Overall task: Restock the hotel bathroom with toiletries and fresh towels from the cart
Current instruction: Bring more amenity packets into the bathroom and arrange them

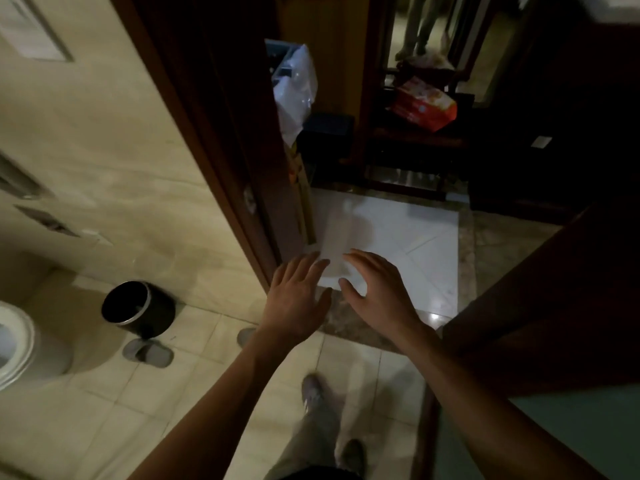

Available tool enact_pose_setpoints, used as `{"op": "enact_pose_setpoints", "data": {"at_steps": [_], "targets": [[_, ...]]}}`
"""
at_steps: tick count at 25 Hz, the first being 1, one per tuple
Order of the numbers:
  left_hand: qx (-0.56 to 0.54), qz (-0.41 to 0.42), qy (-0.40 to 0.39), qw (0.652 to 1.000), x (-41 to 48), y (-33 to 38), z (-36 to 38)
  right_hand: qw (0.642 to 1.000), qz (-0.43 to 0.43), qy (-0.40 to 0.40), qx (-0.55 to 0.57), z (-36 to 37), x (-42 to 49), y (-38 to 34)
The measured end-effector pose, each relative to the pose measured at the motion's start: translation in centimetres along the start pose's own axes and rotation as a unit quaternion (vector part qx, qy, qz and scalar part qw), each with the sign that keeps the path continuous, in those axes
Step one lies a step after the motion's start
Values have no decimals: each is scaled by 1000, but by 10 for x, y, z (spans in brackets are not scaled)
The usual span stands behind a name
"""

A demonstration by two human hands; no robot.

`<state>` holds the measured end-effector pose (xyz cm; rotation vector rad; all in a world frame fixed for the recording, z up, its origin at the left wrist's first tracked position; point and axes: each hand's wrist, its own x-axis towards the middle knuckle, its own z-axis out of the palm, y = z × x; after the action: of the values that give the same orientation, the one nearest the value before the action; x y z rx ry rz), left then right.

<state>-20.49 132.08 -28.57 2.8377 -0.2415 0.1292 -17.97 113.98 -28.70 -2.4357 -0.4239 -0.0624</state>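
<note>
My left hand (296,299) and my right hand (375,292) reach forward side by side over the bathroom doorway, fingers spread and relaxed, holding nothing. Past the doorway, a dark cart (325,140) stands in the hallway with a clear plastic bag (296,88) hanging at its left end. An orange-red package (424,105) lies on a dark wooden stand further right. No towels or toiletries are plainly visible.
A dark wooden door frame (221,168) rises on the left of the opening. A black waste bin (138,308) and grey slippers (149,353) sit on the tiled floor beside the white toilet (17,344). A dark door (540,306) stands at right.
</note>
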Motion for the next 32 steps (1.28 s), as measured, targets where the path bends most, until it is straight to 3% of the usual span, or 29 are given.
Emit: {"op": "enact_pose_setpoints", "data": {"at_steps": [8,17,22,32], "targets": [[-33,41,-16,999,183,-8,43,998,38,8,-53,-23,145,83],[-43,62,22,997,362,-13,31,996,59,33,-55,-66,299,137],[-34,33,28,998,426,-20,37,998,40,22,-43,-77,369,172],[29,-75,41,996,586,7,56,996,-77,-53,-15,-115,561,271]]}}
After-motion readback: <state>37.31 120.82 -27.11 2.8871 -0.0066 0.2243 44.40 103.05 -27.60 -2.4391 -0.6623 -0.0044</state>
